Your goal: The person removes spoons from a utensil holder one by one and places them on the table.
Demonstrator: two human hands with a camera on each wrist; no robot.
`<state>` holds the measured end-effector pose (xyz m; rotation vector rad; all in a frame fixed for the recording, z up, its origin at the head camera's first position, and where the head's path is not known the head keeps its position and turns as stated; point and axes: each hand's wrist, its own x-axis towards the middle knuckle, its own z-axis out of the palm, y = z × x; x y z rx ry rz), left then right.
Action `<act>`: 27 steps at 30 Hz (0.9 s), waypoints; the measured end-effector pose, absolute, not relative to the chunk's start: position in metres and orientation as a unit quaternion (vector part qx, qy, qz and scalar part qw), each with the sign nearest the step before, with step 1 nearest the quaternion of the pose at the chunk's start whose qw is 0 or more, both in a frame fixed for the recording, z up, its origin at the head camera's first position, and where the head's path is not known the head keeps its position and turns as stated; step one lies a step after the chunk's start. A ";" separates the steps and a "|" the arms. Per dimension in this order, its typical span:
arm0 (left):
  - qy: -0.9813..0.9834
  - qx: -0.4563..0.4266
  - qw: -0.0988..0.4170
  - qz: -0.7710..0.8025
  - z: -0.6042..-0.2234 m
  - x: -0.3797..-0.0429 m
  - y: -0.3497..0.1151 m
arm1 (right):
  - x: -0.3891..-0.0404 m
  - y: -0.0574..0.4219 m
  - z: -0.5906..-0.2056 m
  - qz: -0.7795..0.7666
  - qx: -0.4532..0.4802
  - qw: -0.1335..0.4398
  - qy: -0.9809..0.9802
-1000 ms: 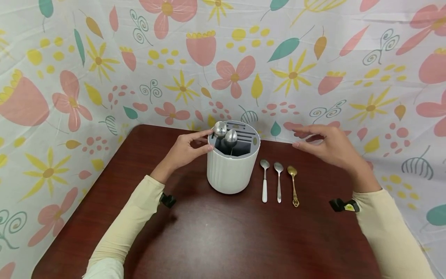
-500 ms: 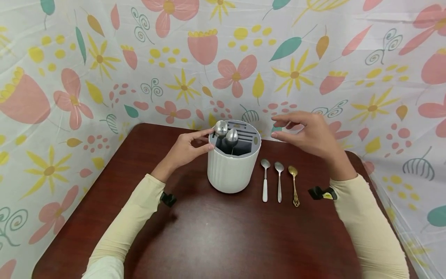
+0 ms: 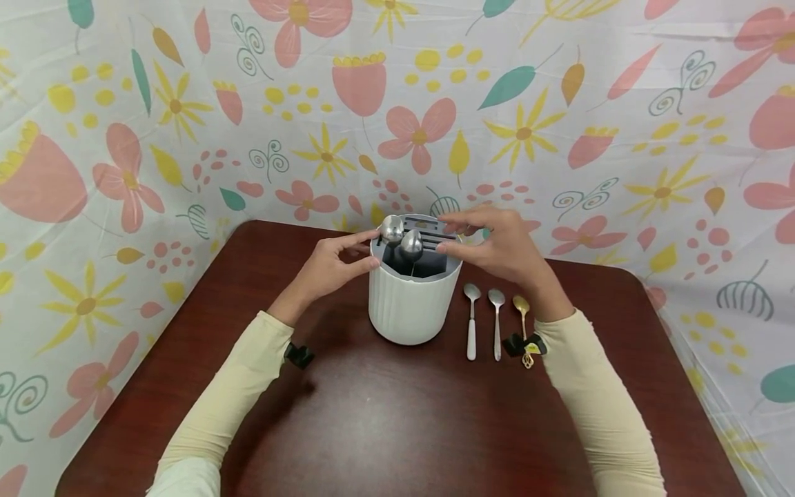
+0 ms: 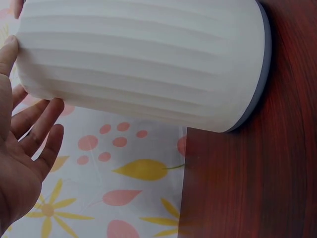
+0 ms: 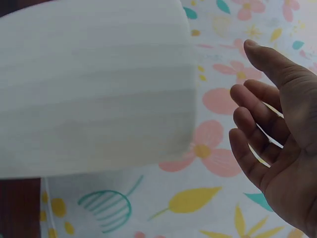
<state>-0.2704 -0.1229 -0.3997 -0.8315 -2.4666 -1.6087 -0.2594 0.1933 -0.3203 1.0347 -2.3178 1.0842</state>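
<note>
A white ribbed utensil holder [image 3: 406,314] with a grey slotted top stands upright on the table. Two silver spoons [image 3: 392,229] stick out of its left compartments, bowls up. My left hand [image 3: 329,273] rests thumb and fingertips against the holder's left rim; in the left wrist view its fingers [image 4: 49,111] touch the ribbed wall. Over the right side of the rim hovers my right hand [image 3: 497,245], thumb and fingers apart and nothing between them. The right wrist view shows that hand's fingers [image 5: 252,106] loosely bent, apart from the holder.
To the right of the holder lie a white-handled spoon [image 3: 471,321], a silver spoon [image 3: 497,324] and a gold spoon [image 3: 522,307], the last partly covered by my right wrist strap. A floral cloth [image 3: 348,159] hangs behind the dark red table [image 3: 373,428].
My right hand has moved left from beyond the spoons to the holder's right rim. The left hand, the holder and the spoons stay where they were.
</note>
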 end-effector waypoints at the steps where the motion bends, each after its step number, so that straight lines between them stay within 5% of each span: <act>1: -0.805 -0.270 0.040 -0.527 -0.398 -0.269 -0.123 | -0.260 0.191 -0.322 0.386 0.368 0.190 -0.824; 10: -0.802 -0.269 0.035 -0.532 -0.378 -0.251 -0.120 | -0.264 0.181 -0.340 0.389 0.353 0.185 -0.831; 27: -0.803 -0.281 0.054 -0.523 -0.404 -0.272 -0.124 | -0.271 0.167 -0.348 0.351 0.326 0.177 -0.860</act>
